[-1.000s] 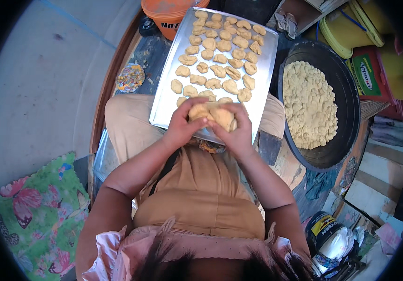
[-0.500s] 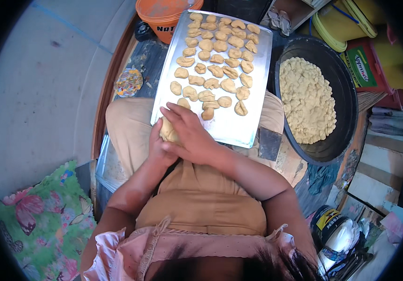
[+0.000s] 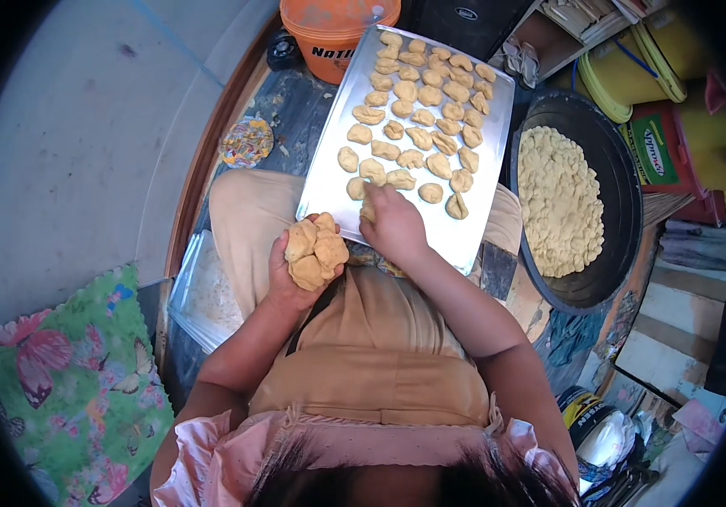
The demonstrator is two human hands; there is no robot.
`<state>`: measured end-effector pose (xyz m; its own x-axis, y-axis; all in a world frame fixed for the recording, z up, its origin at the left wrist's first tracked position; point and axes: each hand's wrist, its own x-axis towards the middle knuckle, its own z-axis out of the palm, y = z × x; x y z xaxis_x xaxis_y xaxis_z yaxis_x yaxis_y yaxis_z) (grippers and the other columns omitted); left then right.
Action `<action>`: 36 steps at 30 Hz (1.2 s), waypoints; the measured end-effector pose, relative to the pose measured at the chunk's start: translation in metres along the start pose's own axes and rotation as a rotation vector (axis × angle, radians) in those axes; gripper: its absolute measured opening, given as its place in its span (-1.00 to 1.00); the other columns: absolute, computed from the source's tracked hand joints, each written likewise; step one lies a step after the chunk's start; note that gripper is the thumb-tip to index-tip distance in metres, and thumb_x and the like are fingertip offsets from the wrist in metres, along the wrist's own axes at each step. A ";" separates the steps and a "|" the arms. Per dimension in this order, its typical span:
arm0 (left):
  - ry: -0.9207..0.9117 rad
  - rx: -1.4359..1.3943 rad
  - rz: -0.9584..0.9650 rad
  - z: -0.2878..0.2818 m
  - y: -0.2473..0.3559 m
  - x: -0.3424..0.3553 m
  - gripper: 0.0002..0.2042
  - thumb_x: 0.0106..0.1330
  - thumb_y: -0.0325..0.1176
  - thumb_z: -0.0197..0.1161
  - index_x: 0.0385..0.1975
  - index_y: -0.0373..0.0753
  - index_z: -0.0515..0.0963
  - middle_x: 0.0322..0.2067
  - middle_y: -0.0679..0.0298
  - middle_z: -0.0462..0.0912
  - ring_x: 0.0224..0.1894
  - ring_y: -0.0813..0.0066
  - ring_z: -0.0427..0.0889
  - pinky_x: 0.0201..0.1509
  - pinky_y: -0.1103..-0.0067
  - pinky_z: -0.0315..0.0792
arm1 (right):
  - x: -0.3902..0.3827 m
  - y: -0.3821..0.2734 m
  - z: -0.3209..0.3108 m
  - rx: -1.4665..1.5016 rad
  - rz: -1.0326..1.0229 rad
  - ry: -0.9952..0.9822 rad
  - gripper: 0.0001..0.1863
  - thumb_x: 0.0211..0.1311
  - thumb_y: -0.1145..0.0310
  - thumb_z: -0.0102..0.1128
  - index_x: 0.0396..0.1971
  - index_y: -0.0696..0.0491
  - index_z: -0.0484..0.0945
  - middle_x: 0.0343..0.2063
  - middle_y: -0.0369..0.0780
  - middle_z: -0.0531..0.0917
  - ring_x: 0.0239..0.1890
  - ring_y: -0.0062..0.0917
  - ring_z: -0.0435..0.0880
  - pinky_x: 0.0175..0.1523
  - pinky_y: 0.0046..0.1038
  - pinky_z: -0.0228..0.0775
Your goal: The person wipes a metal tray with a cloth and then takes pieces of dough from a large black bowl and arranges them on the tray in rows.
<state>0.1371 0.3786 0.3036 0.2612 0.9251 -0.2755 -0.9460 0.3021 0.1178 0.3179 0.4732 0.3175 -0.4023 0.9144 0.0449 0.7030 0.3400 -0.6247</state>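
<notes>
Left hand: we see the left hand [image 3: 288,291] palm-up near the tray's lower left corner, its fingers curled around a dough clump [image 3: 315,252], probably cupped so the soft mass is supported from below.
Right hand: it reaches over the tray with fingers bent downward at a small dough bit [image 3: 368,210]; we cannot tell whether they pinch it or merely touch it, as the hand covers most of it.
Metal tray: we find the tray [image 3: 430,241] lying across the crossed legs [image 3: 249,207], presumably to keep it within easy reach of both hands.
Tray pieces: the dough pieces [image 3: 386,150] lie in loose rows, most with small gaps, perhaps to stop them sticking; a few at the far end touch.
Black basin: the basin [image 3: 629,182] stands by the right knee, holding a pale, lumpy dough heap [image 3: 560,203].
Dough look: we see yellowish-tan, matte, creased lumps, uneven in shape; the clump looks folded and soft.
</notes>
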 end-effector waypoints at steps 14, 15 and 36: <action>0.057 0.068 -0.006 -0.010 0.014 0.030 -0.50 0.32 0.04 0.02 0.14 -0.15 0.35 0.09 0.10 0.45 0.08 0.16 0.50 -0.10 0.23 0.57 | -0.013 0.010 -0.011 0.292 -0.072 0.070 -0.68 0.00 0.55 0.10 -0.16 0.10 0.54 -0.11 -0.08 0.50 -0.13 -0.18 0.58 -0.09 -0.28 0.47; 0.073 0.096 -0.023 -0.011 0.015 0.036 -0.49 0.31 0.03 0.03 0.15 -0.16 0.35 0.07 0.10 0.47 0.08 0.17 0.51 -0.09 0.25 0.57 | -0.015 0.009 -0.014 0.269 0.027 0.117 -0.72 0.02 0.53 0.13 -0.19 0.10 0.55 -0.15 -0.12 0.53 -0.18 -0.23 0.58 -0.09 -0.30 0.45; 0.076 0.127 0.084 -0.012 0.023 0.017 -0.49 0.29 0.13 -0.04 0.10 -0.07 0.39 0.17 0.12 0.40 0.03 0.28 0.51 -0.25 0.36 0.57 | 0.037 -0.007 0.025 -0.192 -0.444 0.248 -0.76 0.00 0.19 0.32 -0.34 -0.06 0.58 -0.39 -0.33 0.56 -0.22 -0.43 0.46 -0.06 -0.32 0.16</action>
<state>0.1177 0.3987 0.2903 0.1621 0.9299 -0.3302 -0.9308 0.2552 0.2618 0.2835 0.4997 0.3039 -0.5509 0.6904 0.4688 0.6008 0.7180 -0.3514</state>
